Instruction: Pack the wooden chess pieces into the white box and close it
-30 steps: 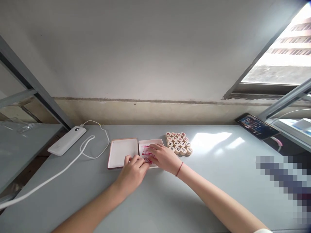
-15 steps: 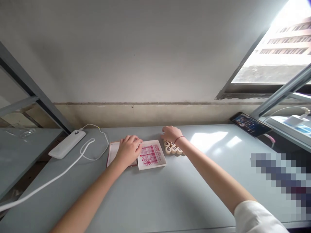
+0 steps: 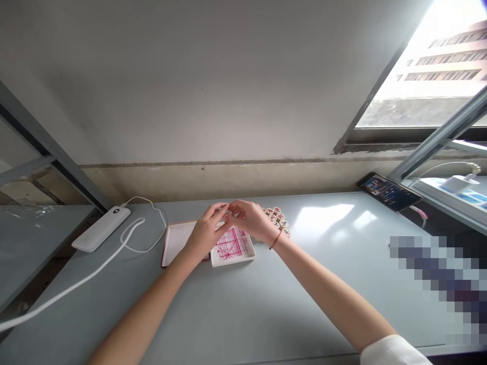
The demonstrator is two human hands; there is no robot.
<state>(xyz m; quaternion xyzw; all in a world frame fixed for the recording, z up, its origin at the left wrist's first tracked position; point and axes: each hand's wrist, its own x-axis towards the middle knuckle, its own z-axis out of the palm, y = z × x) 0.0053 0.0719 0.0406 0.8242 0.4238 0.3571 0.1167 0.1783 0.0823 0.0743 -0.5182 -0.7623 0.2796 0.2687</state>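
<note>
My left hand (image 3: 207,233) and my right hand (image 3: 247,220) meet at the fingertips above the far edge of a white card printed with a red xiangqi board (image 3: 232,247). Whatever lies between the fingertips is hidden. Just right of my right hand stands a cluster of round wooden xiangqi pieces (image 3: 276,218), partly covered by it. Under my left wrist is a shallow white box tray with a reddish rim (image 3: 177,242), and it touches the card's left side. A red string circles my right wrist.
A white power bank (image 3: 101,229) lies to the left on the grey desk (image 3: 304,284), with a white cable (image 3: 76,281) looping from it. A phone (image 3: 386,191) lies at the far right by a window frame. Another grey surface sits at the far left.
My right hand has come back from the wooden pieces to meet my left hand. My left hand has risen from the tray to above the board card. The view has tilted slightly.
</note>
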